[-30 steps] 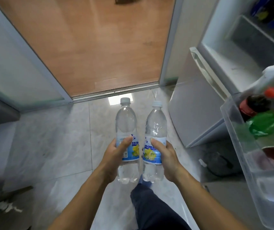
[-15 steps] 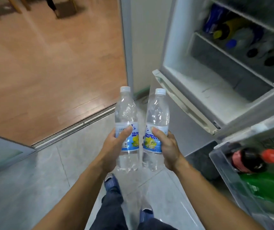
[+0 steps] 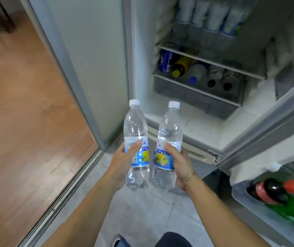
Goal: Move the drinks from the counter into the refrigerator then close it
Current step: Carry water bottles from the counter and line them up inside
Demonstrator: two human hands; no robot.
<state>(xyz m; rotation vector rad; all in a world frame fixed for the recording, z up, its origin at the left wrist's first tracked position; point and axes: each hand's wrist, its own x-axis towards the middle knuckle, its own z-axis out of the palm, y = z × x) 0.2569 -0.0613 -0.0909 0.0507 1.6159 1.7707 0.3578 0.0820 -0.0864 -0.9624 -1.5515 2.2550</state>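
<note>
Clear ribbed PET, two bottles, white caps, blue labels with a yellow lemon print. Left hand (image 3: 124,163) has its fingers wrapped round the left bottle (image 3: 136,139) at the label; right hand (image 3: 180,164) is clamped the same way on the right bottle (image 3: 169,145). Both are upright, just beside each other, held in the air over the grey tile floor (image 3: 142,211).

Change in the last second: view swung off the wood floor and doorway; the open refrigerator (image 3: 187,122) now fills the upper right, cavity dead ahead of the bottles. So the carry looks nearly over, placement next.

Inside: wire shelf (image 3: 205,59) carrying a row of upright bottles, and below it mixed bottles and a can lying with caps outward near the front edge. Bare white floor section under that, frosty and rough-looking. Door bin (image 3: 240,191) at right, translucent plastic, holds a dark cola bottle (image 3: 269,191) and a green bottle (image 3: 292,209) lying down. Door open, closing not yet due.
</note>
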